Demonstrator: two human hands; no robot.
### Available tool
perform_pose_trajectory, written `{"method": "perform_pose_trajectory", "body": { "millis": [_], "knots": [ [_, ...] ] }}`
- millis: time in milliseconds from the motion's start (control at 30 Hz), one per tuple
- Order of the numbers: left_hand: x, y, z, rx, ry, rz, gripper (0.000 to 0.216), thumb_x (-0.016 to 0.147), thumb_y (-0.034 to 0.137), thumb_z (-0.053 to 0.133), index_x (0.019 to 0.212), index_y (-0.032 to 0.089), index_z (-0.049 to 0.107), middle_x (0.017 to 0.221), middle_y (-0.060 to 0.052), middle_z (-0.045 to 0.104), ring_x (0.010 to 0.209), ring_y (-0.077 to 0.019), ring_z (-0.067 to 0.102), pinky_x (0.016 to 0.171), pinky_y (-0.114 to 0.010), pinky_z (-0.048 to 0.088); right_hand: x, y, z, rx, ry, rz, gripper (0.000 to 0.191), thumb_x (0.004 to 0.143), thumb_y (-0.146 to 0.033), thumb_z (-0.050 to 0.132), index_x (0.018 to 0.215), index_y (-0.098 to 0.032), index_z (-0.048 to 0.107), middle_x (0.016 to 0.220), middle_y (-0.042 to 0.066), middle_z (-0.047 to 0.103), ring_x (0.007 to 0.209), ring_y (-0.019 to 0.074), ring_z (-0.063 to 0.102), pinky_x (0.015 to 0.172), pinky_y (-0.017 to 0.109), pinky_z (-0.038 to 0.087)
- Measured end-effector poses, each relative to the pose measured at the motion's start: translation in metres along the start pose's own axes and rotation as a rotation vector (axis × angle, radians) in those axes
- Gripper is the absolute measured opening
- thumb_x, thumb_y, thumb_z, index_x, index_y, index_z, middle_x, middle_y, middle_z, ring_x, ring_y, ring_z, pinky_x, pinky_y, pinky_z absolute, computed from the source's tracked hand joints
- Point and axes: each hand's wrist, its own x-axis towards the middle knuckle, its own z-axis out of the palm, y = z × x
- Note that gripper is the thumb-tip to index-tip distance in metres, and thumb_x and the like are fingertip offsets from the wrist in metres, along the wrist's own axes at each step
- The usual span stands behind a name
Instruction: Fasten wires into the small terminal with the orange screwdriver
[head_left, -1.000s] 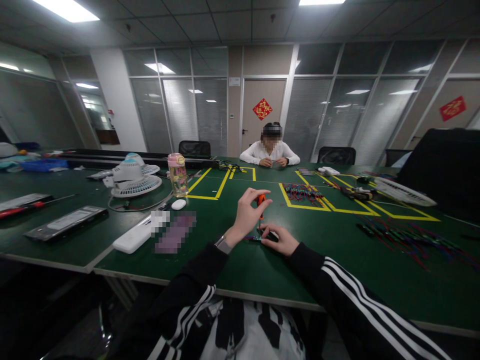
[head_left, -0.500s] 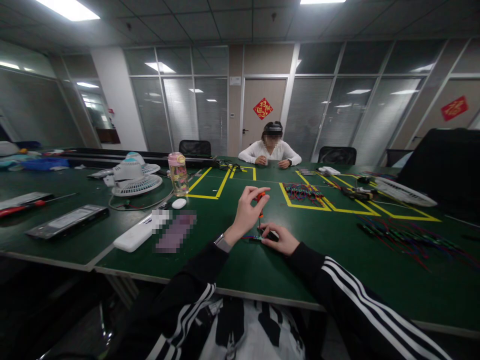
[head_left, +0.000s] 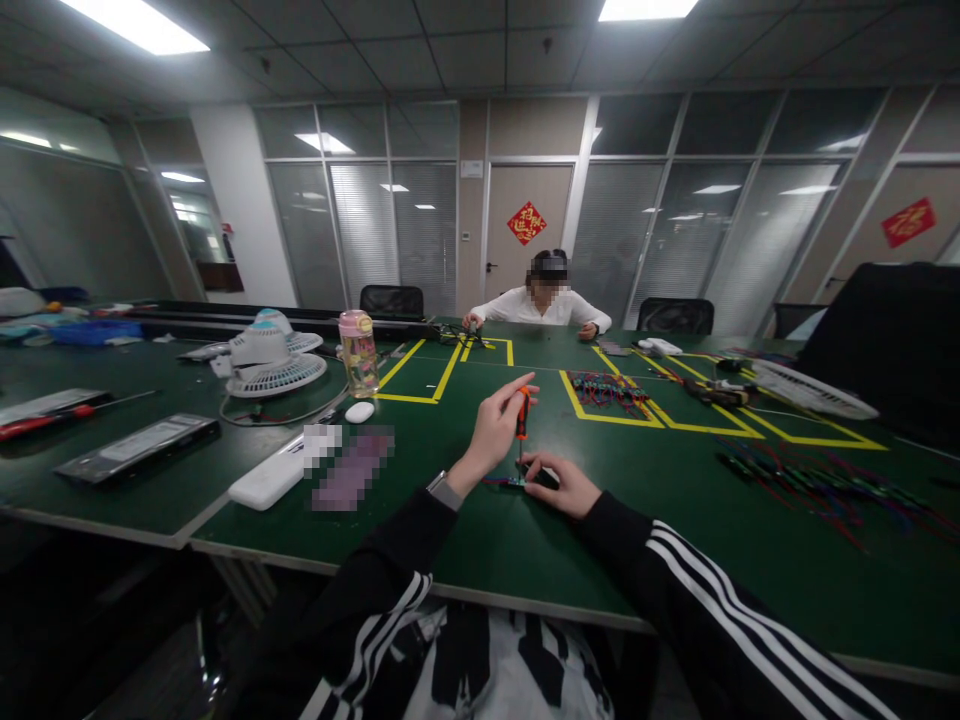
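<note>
My left hand [head_left: 495, 430] pinches the top of a small orange-handled screwdriver [head_left: 523, 417], held upright with its tip down on a small part. That small dark part with coloured wires [head_left: 514, 481] lies on the green table [head_left: 465, 520], pressed flat under the fingers of my right hand [head_left: 559, 483]. Both arms wear black sleeves with white stripes, and a watch sits on my left wrist.
A person in white sits across the table. To the left lie a white power bank [head_left: 262, 482], a white mouse [head_left: 359, 411], a pink bottle [head_left: 357, 352], a fan [head_left: 274, 362] and flat devices. Bundles of coloured wires [head_left: 607, 388] lie in yellow-taped boxes and at the right.
My left fingers have shifted on the screwdriver handle, index finger now stretched over its top. The view has tilted slightly. The person opposite has spread both arms apart.
</note>
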Motion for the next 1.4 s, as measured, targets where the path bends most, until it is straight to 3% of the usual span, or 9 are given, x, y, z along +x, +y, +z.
{"method": "perform_pose_trajectory", "body": {
  "millis": [200,400,533,700,867,933,1067,1267,1400],
  "knots": [
    [-0.0037,-0.0003,0.0022,0.161,0.101,0.112,0.023,0.084,0.029,0.064,0.105,0.020,0.070,0.090,-0.003,0.061,0.082,-0.0133,0.059,0.078,-0.025,0.048,-0.0004,-0.0023,-0.0003,-0.034,-0.008,-0.013,0.010,0.074,-0.025,0.069,0.079,-0.019,0.062,0.113,0.014,0.069,0.113,0.0283,0.062,0.100,0.049,0.044],
    [-0.0046,0.0008,0.0018,0.132,0.063,0.089,0.032,0.096,0.023,0.040,0.116,0.021,0.065,0.101,-0.005,0.063,0.092,-0.0136,0.060,0.084,-0.026,0.046,-0.0002,-0.0021,-0.0001,-0.050,0.001,-0.030,0.009,0.076,-0.026,0.067,0.079,-0.019,0.062,0.112,0.013,0.069,0.113,0.0276,0.063,0.098,0.046,0.046],
    [-0.0031,-0.0013,0.0015,0.149,0.133,0.087,0.025,0.092,0.022,0.047,0.107,0.019,0.067,0.093,-0.004,0.063,0.082,-0.0128,0.060,0.074,-0.024,0.047,-0.0001,-0.0016,0.0002,-0.061,0.010,-0.033,0.009,0.076,-0.027,0.067,0.078,-0.019,0.062,0.112,0.013,0.069,0.111,0.0276,0.063,0.097,0.046,0.047],
    [-0.0037,-0.0011,0.0000,0.232,0.175,0.142,0.017,0.085,0.029,0.062,0.098,0.021,0.071,0.088,-0.002,0.055,0.080,-0.0120,0.056,0.077,-0.024,0.046,-0.0001,-0.0017,-0.0004,-0.064,0.002,-0.044,0.010,0.076,-0.026,0.067,0.077,-0.019,0.062,0.112,0.014,0.069,0.110,0.0271,0.064,0.096,0.045,0.047],
    [-0.0012,0.0002,-0.0006,0.041,0.069,0.013,0.032,0.095,0.025,0.042,0.117,0.019,0.065,0.102,-0.006,0.064,0.088,-0.0137,0.061,0.078,-0.026,0.048,-0.0003,-0.0023,-0.0006,-0.058,0.004,-0.044,0.008,0.075,-0.025,0.068,0.077,-0.019,0.062,0.111,0.014,0.069,0.111,0.0276,0.063,0.096,0.045,0.047],
    [-0.0003,-0.0003,-0.0006,-0.004,0.057,-0.012,0.031,0.093,0.026,0.047,0.117,0.018,0.065,0.096,-0.006,0.066,0.081,-0.0132,0.062,0.074,-0.025,0.048,-0.0004,-0.0028,-0.0005,-0.050,0.003,-0.039,0.007,0.075,-0.024,0.068,0.077,-0.019,0.062,0.112,0.014,0.069,0.111,0.0278,0.063,0.097,0.046,0.047],
    [-0.0013,-0.0009,-0.0010,0.140,0.101,0.093,0.022,0.084,0.031,0.064,0.102,0.020,0.071,0.089,-0.003,0.060,0.079,-0.0126,0.059,0.074,-0.024,0.047,-0.0006,-0.0031,-0.0002,-0.030,0.010,-0.037,0.008,0.074,-0.024,0.068,0.076,-0.019,0.062,0.111,0.013,0.069,0.110,0.0274,0.064,0.097,0.045,0.047],
    [-0.0010,-0.0011,0.0002,0.022,0.030,0.038,0.031,0.095,0.026,0.045,0.119,0.020,0.064,0.106,-0.007,0.064,0.094,-0.0148,0.062,0.084,-0.027,0.048,-0.0007,-0.0031,-0.0001,-0.039,0.002,-0.038,0.007,0.075,-0.024,0.066,0.075,-0.019,0.061,0.112,0.015,0.068,0.110,0.0274,0.063,0.097,0.047,0.046],
    [-0.0008,-0.0016,0.0011,0.029,0.067,0.025,0.028,0.088,0.027,0.058,0.113,0.018,0.067,0.094,-0.005,0.064,0.083,-0.0135,0.062,0.075,-0.024,0.050,-0.0005,-0.0029,-0.0004,-0.031,0.000,-0.045,0.009,0.075,-0.025,0.066,0.074,-0.018,0.060,0.112,0.015,0.068,0.110,0.0284,0.063,0.097,0.047,0.046]
  ]
}}
